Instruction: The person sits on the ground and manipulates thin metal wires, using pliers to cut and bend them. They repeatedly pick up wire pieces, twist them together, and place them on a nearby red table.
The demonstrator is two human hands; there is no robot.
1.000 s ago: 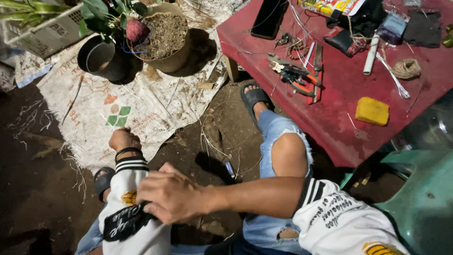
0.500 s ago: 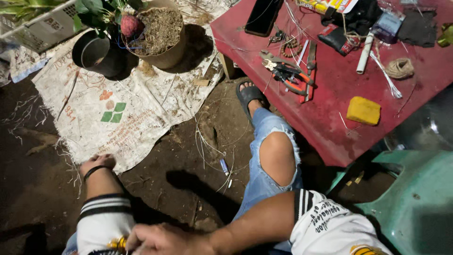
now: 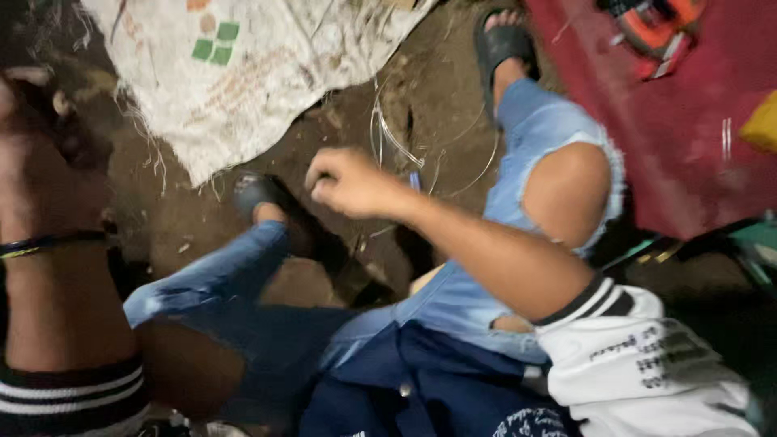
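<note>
Over the dirt ground [image 3: 202,235] between the knees, right hand [image 3: 348,182] is curled in a loose fist, apparently pinching thin wire [image 3: 388,142] looping just beside it near the white sack's [image 3: 267,73] lower edge; left hand [image 3: 32,121] at frame's left edge is blurred, grip can't tell.

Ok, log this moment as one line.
right hand: closed, over loop of wire | left hand: raised at frame edge, blurred | ground: dirt, white sack
</note>
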